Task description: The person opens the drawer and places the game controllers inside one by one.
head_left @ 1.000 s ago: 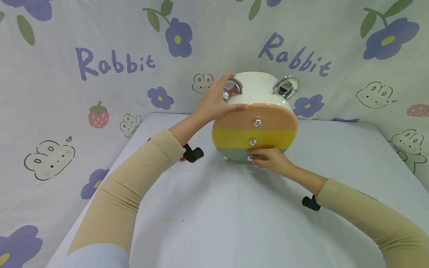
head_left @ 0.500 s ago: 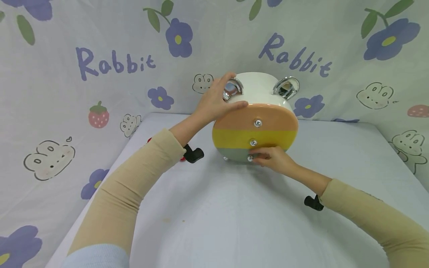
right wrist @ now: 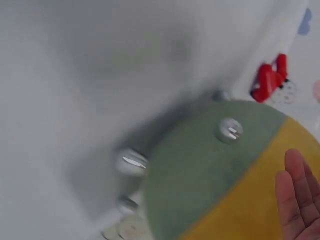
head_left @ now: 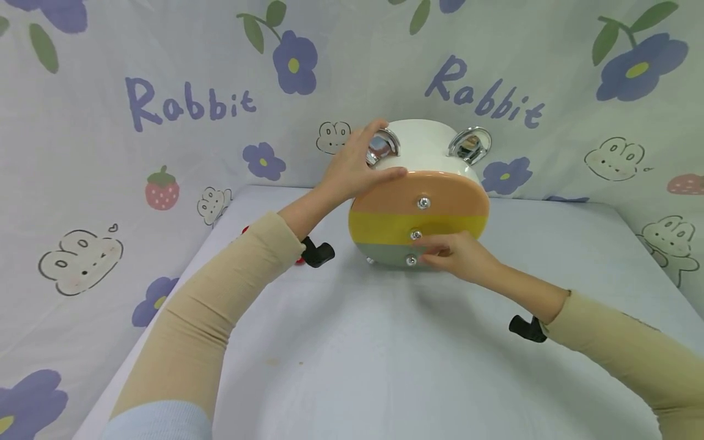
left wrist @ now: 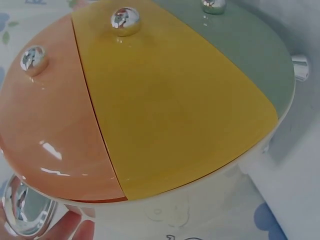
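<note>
A round-fronted drawer box [head_left: 385,195] stands on small silver feet, its front banded orange, yellow and green. Each band carries one silver ball knob: top [head_left: 423,203], middle [head_left: 415,234] and bottom [head_left: 411,261]. All bands look closed. My left hand [head_left: 352,166] grips the box's upper left corner, thumb along the front's top edge and fingers around the left silver ear [left wrist: 30,207]. Just right of the bottom and middle knobs is my right hand [head_left: 464,256], fingers extended and holding nothing. In the right wrist view its fingers [right wrist: 295,200] lie before the yellow band.
A red object [right wrist: 270,79] lies left of the box, mostly hidden behind my left forearm in the head view. The white-covered table [head_left: 352,366] meets a printed cloth backdrop [head_left: 192,55] behind the box. A black camera mount sits on each wrist.
My right hand has let go of the bottom knob and moved slightly up and right. The left hand and the box stay put.
</note>
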A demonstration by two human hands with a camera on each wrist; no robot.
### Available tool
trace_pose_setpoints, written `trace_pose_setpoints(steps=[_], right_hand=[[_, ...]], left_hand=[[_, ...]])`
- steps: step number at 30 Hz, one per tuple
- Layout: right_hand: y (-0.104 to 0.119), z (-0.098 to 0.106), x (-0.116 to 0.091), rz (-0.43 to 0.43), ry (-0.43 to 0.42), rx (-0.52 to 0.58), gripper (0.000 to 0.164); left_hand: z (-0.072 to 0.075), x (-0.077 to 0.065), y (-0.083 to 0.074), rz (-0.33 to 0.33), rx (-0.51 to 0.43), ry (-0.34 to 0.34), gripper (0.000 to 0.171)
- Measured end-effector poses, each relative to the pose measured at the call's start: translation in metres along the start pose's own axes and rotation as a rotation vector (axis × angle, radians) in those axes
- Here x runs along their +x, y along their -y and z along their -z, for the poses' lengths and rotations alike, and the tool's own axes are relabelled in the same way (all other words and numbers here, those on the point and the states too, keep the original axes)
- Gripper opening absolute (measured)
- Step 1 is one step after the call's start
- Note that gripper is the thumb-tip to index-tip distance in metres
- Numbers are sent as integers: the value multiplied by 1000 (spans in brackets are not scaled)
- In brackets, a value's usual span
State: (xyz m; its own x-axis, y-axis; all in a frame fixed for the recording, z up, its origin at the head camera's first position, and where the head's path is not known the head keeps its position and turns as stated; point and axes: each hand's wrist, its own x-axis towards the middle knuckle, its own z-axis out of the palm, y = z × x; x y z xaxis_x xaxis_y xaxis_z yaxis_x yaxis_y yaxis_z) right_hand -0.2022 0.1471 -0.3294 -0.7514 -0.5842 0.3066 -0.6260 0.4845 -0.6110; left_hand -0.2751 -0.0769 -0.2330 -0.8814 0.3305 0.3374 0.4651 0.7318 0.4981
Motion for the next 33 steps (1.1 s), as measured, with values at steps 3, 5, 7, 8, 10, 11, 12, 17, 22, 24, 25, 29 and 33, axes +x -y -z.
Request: trace_pose_setpoints(steps=[3,5,7,8,10,11,12,17,22,24,25,29,33], right_hand=[[19,18,2,61,-38,-34,27],[30,31,5,94,-68,-51,26],[39,44,7,122,-99,-88,27],[43,50,9,131,-112,-106,28],[49,61,11,144,-141,-160,30],[51,66,12,150,-158,-187,31],[53,71,14,155,-176,-217,31],[52,89,23,167,-269,-313,35],[39,98,33,184,-317,-344,47],[32,99,36,163,-311,-354,54],[28,99,38,142,-304,-359,58],[13,101,42,31,-251,-356,76],[2,103,46,1,-225,-324,87]], left_hand=[[-1,0,0,-4,-5,-5,83],[0,0,-1,-1,-2,-7,83],[0,0,-2,3,-2,-6,83],[0,0,-2,5,-3,-4,83],[0,0,-2,11,1,0,84],[0,0,-2,14,1,2,84],[0,0,-2,15,0,4,84],[0,0,-2,18,0,11,83],[0,-2,-3,24,3,13,82],[1,-2,-3,27,7,13,82],[1,-2,-3,30,11,14,82],[0,-2,-3,28,14,15,82],[0,-2,-1,14,15,5,83]])
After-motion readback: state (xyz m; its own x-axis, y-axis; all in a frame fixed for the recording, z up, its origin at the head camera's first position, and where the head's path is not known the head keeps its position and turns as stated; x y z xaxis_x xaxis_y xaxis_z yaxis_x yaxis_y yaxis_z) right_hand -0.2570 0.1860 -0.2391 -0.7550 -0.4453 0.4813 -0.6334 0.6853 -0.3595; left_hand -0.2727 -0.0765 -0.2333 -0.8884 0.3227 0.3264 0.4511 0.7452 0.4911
